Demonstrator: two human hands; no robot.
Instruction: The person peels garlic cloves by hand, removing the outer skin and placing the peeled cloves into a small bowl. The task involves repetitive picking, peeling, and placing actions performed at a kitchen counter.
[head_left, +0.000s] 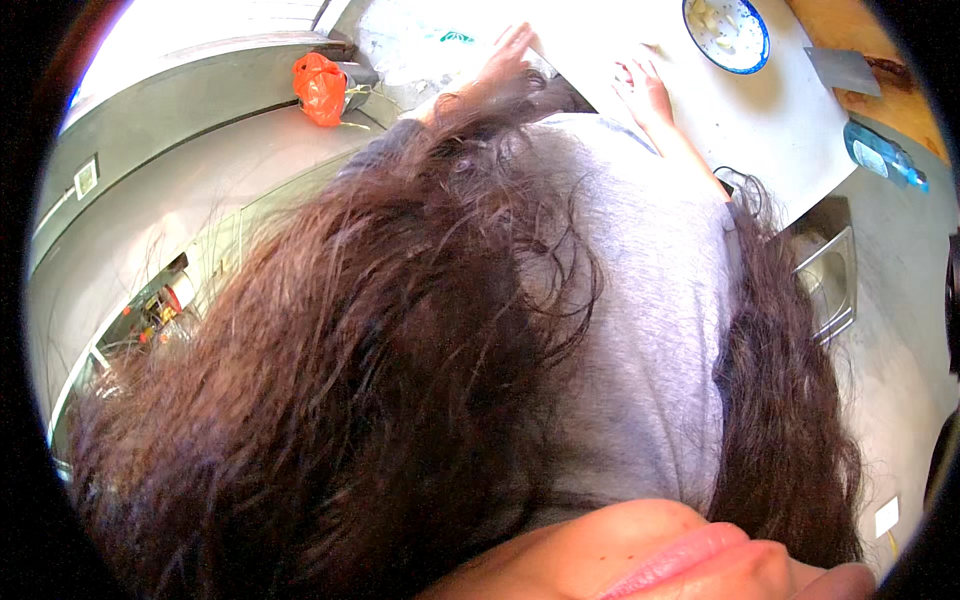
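My left hand (511, 58) is stretched out flat at the left edge of the white tabletop (750, 135), blurred, with nothing visible in it. My right hand (646, 88) rests on or just above the tabletop, fingers spread and holding nothing that I can see. Just beyond its fingertips lies a small pale scrap (651, 48). Farther right stands a white bowl with a blue rim (763, 56), with several pale, peeled pieces of food (703, 16) inside. Past the bowl, a broad grey blade (840, 69), apparently a cleaver's, overlaps a wooden board (825, 22).
A blue plastic bottle (881, 156) lies or stands near the table's right corner; its posture is unclear. A crumpled clear plastic bag with green print (454, 37) is beyond my left hand. An orange plastic bag (320, 90) sits by the left wall. Long hair (337, 300) covers much of the view.
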